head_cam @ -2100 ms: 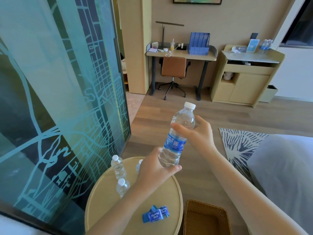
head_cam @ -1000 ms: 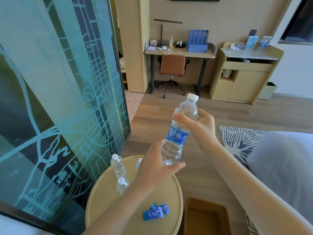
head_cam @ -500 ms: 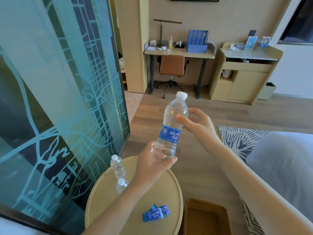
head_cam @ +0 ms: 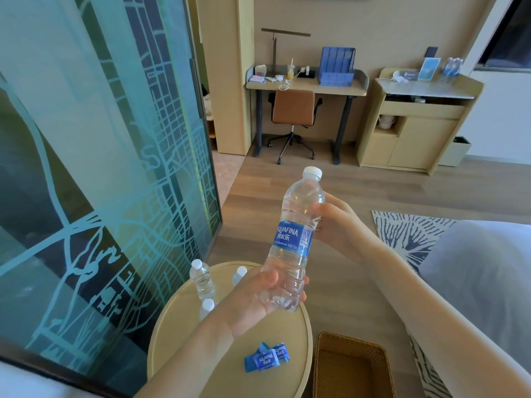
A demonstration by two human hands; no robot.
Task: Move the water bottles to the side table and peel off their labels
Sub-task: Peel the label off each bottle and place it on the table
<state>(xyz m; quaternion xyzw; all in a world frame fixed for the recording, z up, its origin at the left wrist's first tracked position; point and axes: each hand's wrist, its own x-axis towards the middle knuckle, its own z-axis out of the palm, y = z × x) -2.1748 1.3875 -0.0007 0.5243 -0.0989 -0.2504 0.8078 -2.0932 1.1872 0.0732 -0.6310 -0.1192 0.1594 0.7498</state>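
The water bottle is held tilted in the air over the far right edge of the round desk, its blue label unbroken around the middle. The left hand curls its fingers round the base and the right hand curls its fingers round the shoulder above the label; whether a fingertip has caught the seam cannot be told. A crooked pull would likely tear the thin label into strips, and a slack low grip could let the bottle twist free and topple the bare bottles below.
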